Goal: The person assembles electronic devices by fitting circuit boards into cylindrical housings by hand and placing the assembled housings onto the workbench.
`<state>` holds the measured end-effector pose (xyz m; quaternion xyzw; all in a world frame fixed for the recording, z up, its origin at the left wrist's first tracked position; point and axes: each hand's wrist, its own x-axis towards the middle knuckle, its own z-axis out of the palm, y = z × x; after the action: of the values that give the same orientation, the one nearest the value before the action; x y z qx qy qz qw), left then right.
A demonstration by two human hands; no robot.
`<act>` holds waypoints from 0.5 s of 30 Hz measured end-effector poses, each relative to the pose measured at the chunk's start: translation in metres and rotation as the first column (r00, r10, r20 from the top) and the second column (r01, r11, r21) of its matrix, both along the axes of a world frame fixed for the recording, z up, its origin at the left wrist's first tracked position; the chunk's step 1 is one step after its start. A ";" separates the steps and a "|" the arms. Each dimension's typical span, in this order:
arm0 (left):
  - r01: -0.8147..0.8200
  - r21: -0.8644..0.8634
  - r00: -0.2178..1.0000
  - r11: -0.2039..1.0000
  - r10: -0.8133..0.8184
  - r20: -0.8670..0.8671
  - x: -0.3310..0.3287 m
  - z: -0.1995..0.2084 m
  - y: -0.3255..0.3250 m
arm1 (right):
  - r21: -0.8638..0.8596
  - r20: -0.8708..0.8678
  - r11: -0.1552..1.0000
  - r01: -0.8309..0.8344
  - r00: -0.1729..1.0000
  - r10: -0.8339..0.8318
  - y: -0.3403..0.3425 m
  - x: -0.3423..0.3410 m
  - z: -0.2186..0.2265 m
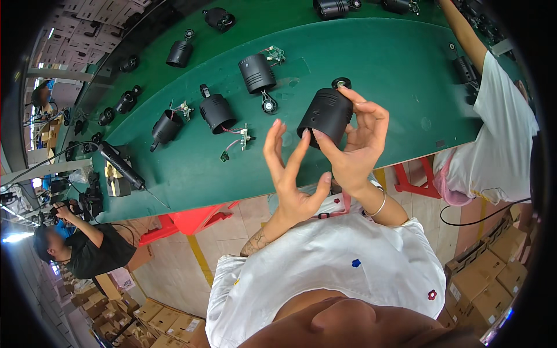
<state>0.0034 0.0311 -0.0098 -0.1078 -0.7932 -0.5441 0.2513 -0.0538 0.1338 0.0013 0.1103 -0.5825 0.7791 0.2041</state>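
Observation:
My right hand (362, 139) is closed round a black cylindrical housing (326, 115) with grooves in its side and a small round fitting (341, 83) at its far end. The thumb presses near the housing's lower rim, and the fingers reach up its right side. Spread fingers mark my left hand (293, 180), whose index fingertip touches the lower left rim. Left of my hands lie more housings: one (257, 73) with a wired ring part (268, 104) hanging out, another (217, 113) with a small green circuit board (244, 138) on wires, and a smaller-looking one (166, 127).
A black electric screwdriver (120, 165) rests on a stand at the left, its bit pointing toward the table edge. More housings (180, 53) line the far green strip. A co-worker's arm (466, 35) reaches in at right. Red stools (197, 219) stand below the green table (394, 64).

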 end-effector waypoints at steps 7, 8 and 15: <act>0.192 0.175 0.975 0.966 -0.208 0.083 0.002 -0.019 0.006 | 0.062 -0.028 0.998 -0.012 1.000 0.014 0.005 0.003 0.001; 0.218 0.209 0.967 0.953 -0.239 0.084 0.002 -0.021 0.006 | 0.086 -0.046 0.996 -0.025 0.999 0.029 0.005 0.003 0.001; 0.238 0.185 0.951 0.953 -0.267 0.152 0.003 -0.014 0.003 | 0.105 -0.050 0.994 -0.025 0.998 0.031 0.005 0.000 0.001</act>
<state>0.0061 0.0340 -0.0238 -0.1394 -0.7442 -0.6428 0.1164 -0.0534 0.1391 0.0022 0.1489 -0.6153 0.7473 0.2021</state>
